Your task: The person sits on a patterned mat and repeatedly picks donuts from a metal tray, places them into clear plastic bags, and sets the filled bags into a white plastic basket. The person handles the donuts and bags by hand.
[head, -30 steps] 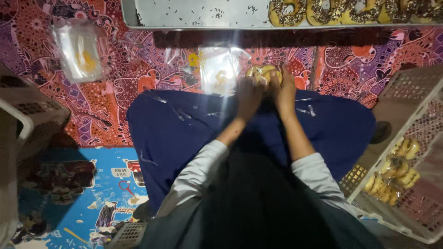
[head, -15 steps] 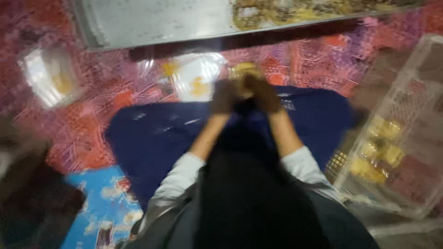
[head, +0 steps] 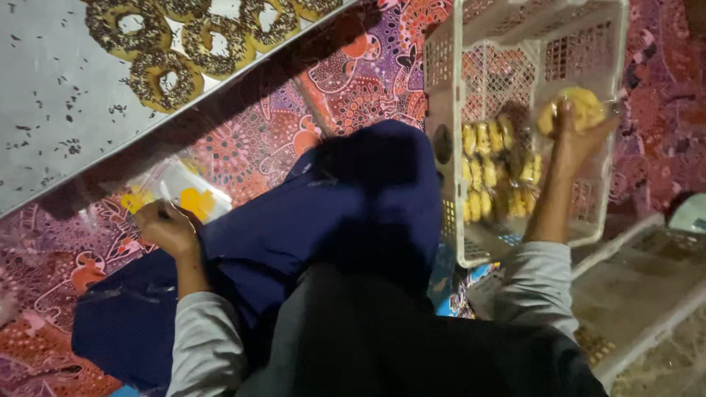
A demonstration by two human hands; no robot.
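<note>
In the upper left of the frame a grey metal tray [head: 51, 95] carries ring doughnuts [head: 158, 77] topped with dark sprinkles, loose sprinkles scattered over its bare part. Below it, at the left middle, the left hand [head: 168, 228] rests curled, fingers bent, on a stack of clear plastic bags [head: 173, 195] with yellow prints, lying on the patterned red and purple cloth [head: 294, 95] at the edge of the dark blue fabric [head: 331, 213] over the person's lap. To the right, a white lattice plastic basket [head: 471, 81] holds packed yellowish doughnuts [head: 489, 180] in its bottom. In the upper right, the right hand [head: 577, 140] is closed around a bagged doughnut [head: 581, 106], gripping it from below inside the basket, above the ones already there. At the lower right lies a second pale crate [head: 647, 301].
</note>
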